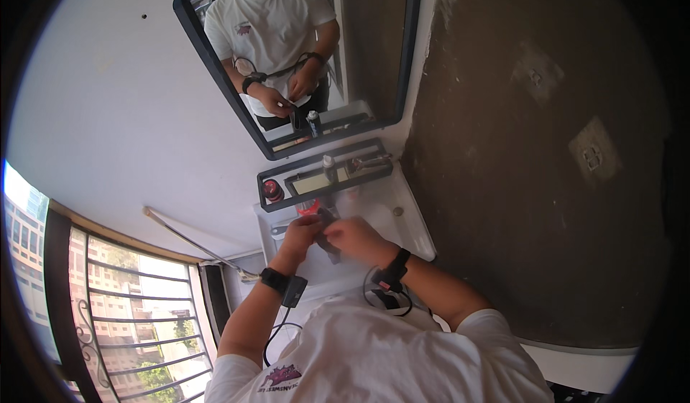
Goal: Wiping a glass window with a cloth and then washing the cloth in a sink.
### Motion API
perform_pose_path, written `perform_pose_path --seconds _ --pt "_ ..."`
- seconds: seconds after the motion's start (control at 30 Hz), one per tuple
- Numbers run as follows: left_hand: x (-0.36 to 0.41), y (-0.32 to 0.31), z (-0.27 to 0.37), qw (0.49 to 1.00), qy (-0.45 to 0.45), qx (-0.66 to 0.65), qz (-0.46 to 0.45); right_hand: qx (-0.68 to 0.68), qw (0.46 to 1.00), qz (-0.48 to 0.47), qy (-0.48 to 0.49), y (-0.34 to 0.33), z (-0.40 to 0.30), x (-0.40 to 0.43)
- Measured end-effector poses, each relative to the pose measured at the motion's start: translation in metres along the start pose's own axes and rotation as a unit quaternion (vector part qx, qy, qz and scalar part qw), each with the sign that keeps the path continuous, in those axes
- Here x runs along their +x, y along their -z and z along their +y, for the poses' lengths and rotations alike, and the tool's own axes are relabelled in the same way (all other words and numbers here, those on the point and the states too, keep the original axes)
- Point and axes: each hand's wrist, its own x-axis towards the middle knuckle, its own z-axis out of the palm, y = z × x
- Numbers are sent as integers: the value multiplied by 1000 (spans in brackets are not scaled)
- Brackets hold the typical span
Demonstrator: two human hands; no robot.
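My left hand point(302, 236) grips a dark, flat, limp-looking item point(330, 251) above the washbasin point(353, 265); blur hides what exactly it is. Bent fingers of my right hand point(364, 238) meet the upper part of the same item, but whether they pinch it is unclear. Just beyond my left fingers is something red and clear point(308, 207), partly covered by the shelf rim. In the wall mirror point(372, 53), both hands appear close together around the dark item.
A dark-framed shelf point(326, 174) below the mirror holds a spray-type can point(329, 169), a red-and-black round container point(273, 190) and metal items point(372, 161). A white-handled object point(278, 230) lies at the basin's left. A long stick point(188, 240) leans beside the barred window point(143, 317).
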Motion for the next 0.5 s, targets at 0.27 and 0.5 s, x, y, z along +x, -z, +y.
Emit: perform_pose_path --seconds 0.27,0.5 --pt "-38 -9 53 921 -176 341 -70 208 971 93 76 -8 59 29" --pt "-68 1 83 799 -261 539 -47 59 995 71 26 25 22 37"
